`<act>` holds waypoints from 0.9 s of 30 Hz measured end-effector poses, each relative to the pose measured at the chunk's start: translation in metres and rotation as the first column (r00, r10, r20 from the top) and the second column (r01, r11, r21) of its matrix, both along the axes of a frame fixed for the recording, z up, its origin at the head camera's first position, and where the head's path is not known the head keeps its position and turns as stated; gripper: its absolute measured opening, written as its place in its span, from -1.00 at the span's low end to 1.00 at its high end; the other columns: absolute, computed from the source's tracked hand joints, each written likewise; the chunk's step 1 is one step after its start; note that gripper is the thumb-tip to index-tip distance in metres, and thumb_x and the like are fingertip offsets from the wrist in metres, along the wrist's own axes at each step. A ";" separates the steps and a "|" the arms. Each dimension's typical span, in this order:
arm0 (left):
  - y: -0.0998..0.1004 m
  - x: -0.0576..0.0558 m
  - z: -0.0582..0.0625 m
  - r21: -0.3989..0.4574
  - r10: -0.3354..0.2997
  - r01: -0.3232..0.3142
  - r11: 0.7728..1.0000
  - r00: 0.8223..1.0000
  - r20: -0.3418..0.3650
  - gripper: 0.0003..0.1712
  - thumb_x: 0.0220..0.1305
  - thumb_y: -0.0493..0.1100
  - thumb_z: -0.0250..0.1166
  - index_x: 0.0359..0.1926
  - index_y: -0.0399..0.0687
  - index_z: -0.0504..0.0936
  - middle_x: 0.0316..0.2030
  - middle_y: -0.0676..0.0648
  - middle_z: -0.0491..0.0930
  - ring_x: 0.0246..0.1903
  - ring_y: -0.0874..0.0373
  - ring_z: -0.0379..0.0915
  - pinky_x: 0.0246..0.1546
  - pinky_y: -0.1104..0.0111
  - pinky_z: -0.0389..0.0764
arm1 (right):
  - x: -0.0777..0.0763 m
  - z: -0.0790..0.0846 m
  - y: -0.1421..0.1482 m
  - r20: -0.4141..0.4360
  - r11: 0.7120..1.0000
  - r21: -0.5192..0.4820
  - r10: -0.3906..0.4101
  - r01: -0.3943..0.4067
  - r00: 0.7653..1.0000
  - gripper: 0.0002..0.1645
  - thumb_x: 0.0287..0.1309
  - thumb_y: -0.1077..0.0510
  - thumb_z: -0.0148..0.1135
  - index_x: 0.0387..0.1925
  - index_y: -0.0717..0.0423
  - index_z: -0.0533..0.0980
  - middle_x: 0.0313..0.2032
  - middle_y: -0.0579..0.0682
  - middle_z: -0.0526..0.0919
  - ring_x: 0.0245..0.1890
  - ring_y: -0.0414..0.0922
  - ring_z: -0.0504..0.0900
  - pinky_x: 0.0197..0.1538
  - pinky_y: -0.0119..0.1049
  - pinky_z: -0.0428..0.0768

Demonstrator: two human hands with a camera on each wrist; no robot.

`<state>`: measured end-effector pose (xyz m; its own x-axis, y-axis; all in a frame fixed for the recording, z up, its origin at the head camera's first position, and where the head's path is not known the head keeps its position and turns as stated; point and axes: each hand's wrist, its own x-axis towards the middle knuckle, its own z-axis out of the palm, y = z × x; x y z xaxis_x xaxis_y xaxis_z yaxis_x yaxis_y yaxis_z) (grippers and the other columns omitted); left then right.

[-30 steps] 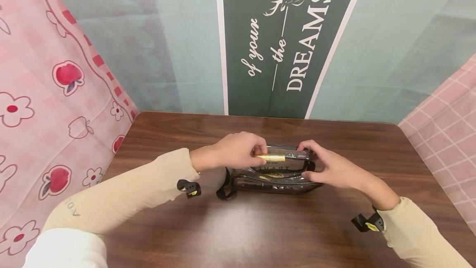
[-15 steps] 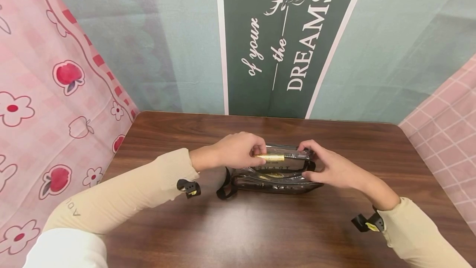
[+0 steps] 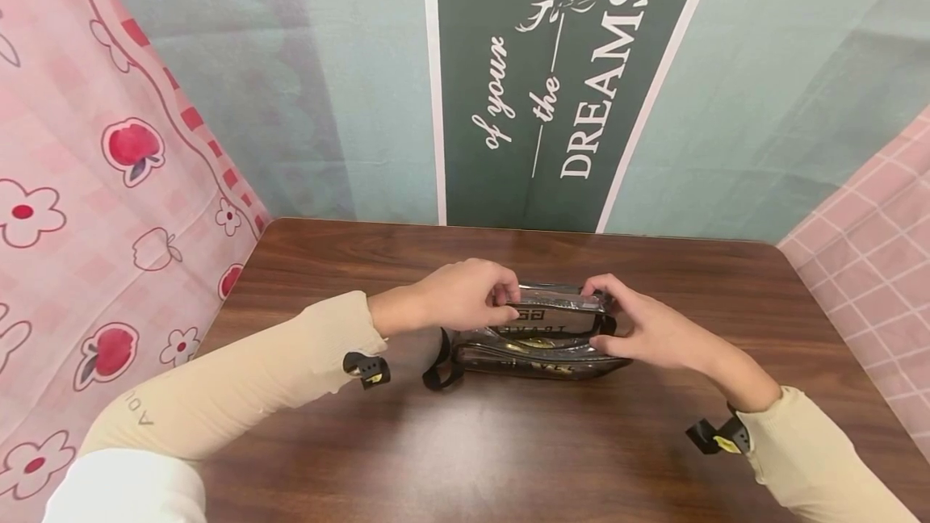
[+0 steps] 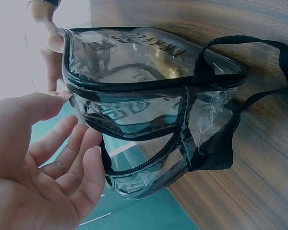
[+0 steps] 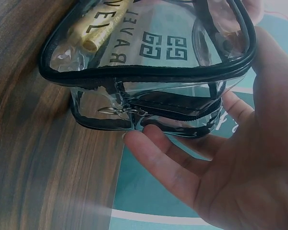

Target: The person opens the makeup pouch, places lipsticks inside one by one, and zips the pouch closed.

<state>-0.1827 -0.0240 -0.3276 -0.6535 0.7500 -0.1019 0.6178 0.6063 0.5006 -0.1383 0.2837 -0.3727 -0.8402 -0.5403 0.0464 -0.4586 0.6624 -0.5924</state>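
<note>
Already, it seems, we have a gold tube [image 5: 90, 37] inside the clear bag [image 3: 552, 329] on the desk [image 3: 327, 442]; its zip [image 4: 140, 167] gapes, unclosed. Our right hand [image 3: 647, 329] grips the bag; our left hand [image 3: 465, 295] has fingers loosely apart.

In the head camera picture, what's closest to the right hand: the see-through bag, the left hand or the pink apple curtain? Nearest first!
1. See-through bag: touching the right hand, on its left.
2. Left hand: toward the bag's left end.
3. Pink apple curtain: hanging far over on the left.
</note>
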 end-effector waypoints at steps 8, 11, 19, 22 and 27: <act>-0.004 -0.001 -0.001 0.045 -0.011 0.010 0.999 1.000 0.008 -0.92 0.37 -0.07 0.33 -0.17 0.10 0.66 -0.37 0.21 0.61 -0.42 0.35 0.49 -0.32 0.42 0.52 | 0.001 0.001 0.000 0.010 1.000 -0.004 -0.001 0.001 1.000 -0.27 0.09 0.17 0.47 0.21 -0.16 0.28 0.01 0.00 0.58 -0.20 -0.17 0.59 -0.39 -0.33 0.53; -0.008 -0.001 0.000 0.065 -0.004 0.004 0.998 1.000 -0.002 -0.93 0.36 -0.10 0.33 -0.17 0.09 0.68 -0.37 0.21 0.62 -0.40 0.36 0.50 -0.31 0.42 0.52 | 0.001 0.001 -0.001 0.006 1.000 -0.008 0.002 -0.002 1.000 -0.27 0.09 0.17 0.47 0.21 -0.15 0.28 -0.01 0.01 0.59 -0.21 -0.17 0.59 -0.39 -0.33 0.52; -0.028 -0.003 0.006 0.078 0.022 -0.021 0.997 1.000 -0.011 -0.93 0.34 -0.12 0.33 -0.18 0.08 0.68 -0.37 0.19 0.62 -0.37 0.34 0.49 -0.27 0.39 0.53 | 0.002 0.002 -0.001 0.033 1.000 -0.007 -0.011 0.011 0.999 -0.27 0.09 0.17 0.47 0.21 -0.17 0.28 0.03 0.02 0.56 -0.20 -0.13 0.59 -0.44 -0.33 0.52; -0.037 -0.003 0.008 0.085 0.037 -0.037 0.996 0.999 0.000 -0.92 0.34 -0.14 0.33 -0.17 0.04 0.69 -0.37 0.17 0.62 -0.38 0.31 0.48 -0.26 0.38 0.54 | 0.002 0.002 -0.002 0.028 1.000 -0.012 0.000 0.000 1.000 -0.27 0.10 0.17 0.47 0.21 -0.15 0.27 0.04 0.01 0.55 -0.21 -0.14 0.58 -0.43 -0.33 0.51; -0.058 -0.005 0.005 0.091 0.058 -0.057 0.994 0.998 0.000 -0.92 0.33 -0.17 0.34 -0.17 0.00 0.69 -0.37 0.15 0.63 -0.37 0.29 0.50 -0.23 0.35 0.56 | 0.001 0.002 -0.003 0.026 0.999 -0.033 0.020 -0.020 0.999 -0.28 0.12 0.17 0.46 0.23 -0.11 0.28 -0.03 0.05 0.57 -0.24 -0.13 0.54 -0.44 -0.35 0.48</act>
